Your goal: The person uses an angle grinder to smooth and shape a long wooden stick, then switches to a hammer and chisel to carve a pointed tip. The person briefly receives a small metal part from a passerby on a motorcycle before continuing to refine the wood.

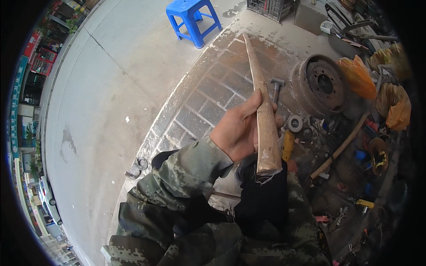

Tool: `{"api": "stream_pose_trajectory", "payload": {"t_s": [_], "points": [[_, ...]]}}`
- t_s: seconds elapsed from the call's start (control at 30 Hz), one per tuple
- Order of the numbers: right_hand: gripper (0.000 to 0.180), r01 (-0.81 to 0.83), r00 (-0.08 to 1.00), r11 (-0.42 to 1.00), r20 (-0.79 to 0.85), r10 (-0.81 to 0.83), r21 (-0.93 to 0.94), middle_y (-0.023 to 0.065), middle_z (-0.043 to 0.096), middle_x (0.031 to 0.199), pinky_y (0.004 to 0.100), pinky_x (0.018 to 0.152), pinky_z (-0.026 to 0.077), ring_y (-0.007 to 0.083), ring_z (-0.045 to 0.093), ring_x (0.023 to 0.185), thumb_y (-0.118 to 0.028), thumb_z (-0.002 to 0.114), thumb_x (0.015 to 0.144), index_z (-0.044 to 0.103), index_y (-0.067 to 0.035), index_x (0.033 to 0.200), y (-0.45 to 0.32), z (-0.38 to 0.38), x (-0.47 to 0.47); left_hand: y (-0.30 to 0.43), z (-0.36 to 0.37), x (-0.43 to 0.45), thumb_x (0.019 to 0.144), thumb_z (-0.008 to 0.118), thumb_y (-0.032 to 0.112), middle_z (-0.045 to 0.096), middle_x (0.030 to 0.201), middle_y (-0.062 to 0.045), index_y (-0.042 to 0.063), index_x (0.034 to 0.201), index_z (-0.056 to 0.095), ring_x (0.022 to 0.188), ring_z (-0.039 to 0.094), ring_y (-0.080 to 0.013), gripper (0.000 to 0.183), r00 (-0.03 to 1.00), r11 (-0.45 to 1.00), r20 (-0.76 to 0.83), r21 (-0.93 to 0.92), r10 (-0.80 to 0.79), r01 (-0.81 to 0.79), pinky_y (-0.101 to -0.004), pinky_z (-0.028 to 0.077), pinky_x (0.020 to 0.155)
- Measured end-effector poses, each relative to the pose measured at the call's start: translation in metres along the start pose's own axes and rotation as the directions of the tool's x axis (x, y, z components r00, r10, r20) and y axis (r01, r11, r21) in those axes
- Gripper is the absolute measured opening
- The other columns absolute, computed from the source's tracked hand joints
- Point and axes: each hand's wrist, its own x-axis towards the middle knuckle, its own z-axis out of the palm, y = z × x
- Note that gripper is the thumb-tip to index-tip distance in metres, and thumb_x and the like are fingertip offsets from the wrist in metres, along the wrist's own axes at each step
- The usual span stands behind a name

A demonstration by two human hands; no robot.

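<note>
My left hand [238, 128], in a camouflage sleeve, is wrapped around a long wooden tool handle [266, 123]. The wood is thick and squared at the end nearest me, with frayed fibres there, and tapers with a bend towards its far end. Only a small patch of my right hand [292, 165] shows, by the lower end of a yellow angle grinder [288, 144]; the rest is hidden behind the handle and my dark-clad leg, so its grip is unclear. At the grinder's top is a pale round disc [295, 123]. Beyond my left fingers lies a hammer [277, 87].
A rusty wheel rim [321, 84] stands at the right, near orange plastic bags [357, 76]. Another wooden handle [342, 146] slants across scattered tools and scraps. A blue plastic stool [193, 20] stands beyond the brick paving [213, 108]; a black crate [271, 8] sits farther back.
</note>
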Motion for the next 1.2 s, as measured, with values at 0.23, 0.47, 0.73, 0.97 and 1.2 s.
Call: {"api": "stream_pose_trajectory", "payload": {"t_s": [0.23,0.47,0.73,0.97,1.2], "points": [[0.041,0.326,0.941,0.672,-0.163,-0.295,0.665,0.0126,0.074,0.107,0.0382,0.081,0.057,0.0191,0.071,0.092,-0.023,0.072,0.105,0.066,0.006,0.134,-0.205,-0.164,-0.064,0.011,0.009,0.004,0.115,0.044,0.059,0.062,0.101,-0.011,0.006,0.118,0.055,0.082,0.06,-0.0207,0.055,0.997,0.998,0.053,-0.011,0.062,-0.061,-0.0348,0.059,0.07],[0.063,0.883,0.343,0.149,-0.396,-0.851,0.445,0.0121,0.068,0.116,0.036,0.083,0.057,0.0181,0.068,0.097,-0.019,0.092,0.086,0.062,0.0,0.139,-0.372,-0.285,-0.293,0.028,-0.003,-0.008,0.116,0.04,0.06,0.067,0.096,-0.012,0.004,0.12,0.057,0.07,0.062,-0.0202,0.059,0.989,0.996,0.13,-0.075,0.066,-0.056,-0.0336,0.057,0.058],[0.077,0.997,-0.057,-0.076,-0.643,-0.764,0.002,0.0138,0.059,0.126,0.0354,0.074,0.059,0.0218,0.064,0.088,0.004,0.093,0.068,0.063,-0.003,0.138,-0.425,-0.233,-0.328,0.035,-0.022,-0.014,0.117,0.038,0.057,0.07,0.117,-0.016,0.001,0.13,0.061,0.1,0.072,-0.0296,0.062,0.944,0.999,0.327,-0.04,0.03,-0.018,-0.048,0.063,0.087],[0.074,0.992,-0.08,-0.124,-0.668,-0.74,0.018,0.0109,0.06,0.124,0.0282,0.069,0.059,0.0165,0.065,0.086,0.006,0.092,0.066,0.067,-0.002,0.134,-0.434,-0.236,-0.323,0.025,-0.035,-0.014,0.119,0.041,0.042,0.066,0.134,-0.02,-0.005,0.148,0.053,0.118,0.07,-0.0312,0.056,0.841,0.974,0.52,-0.222,0.152,-0.039,-0.0485,0.061,0.098],[0.071,0.993,-0.06,-0.115,-0.668,-0.742,0.038,0.0118,0.062,0.124,0.0273,0.068,0.059,0.0178,0.067,0.093,-0.002,0.098,0.067,0.067,-0.001,0.131,-0.441,-0.229,-0.317,0.026,-0.046,-0.007,0.116,0.053,0.024,0.067,0.13,-0.018,-0.002,0.148,0.05,0.117,0.071,-0.0276,0.042,0.793,0.963,0.553,-0.219,0.257,-0.159,-0.0442,0.062,0.099]]}}
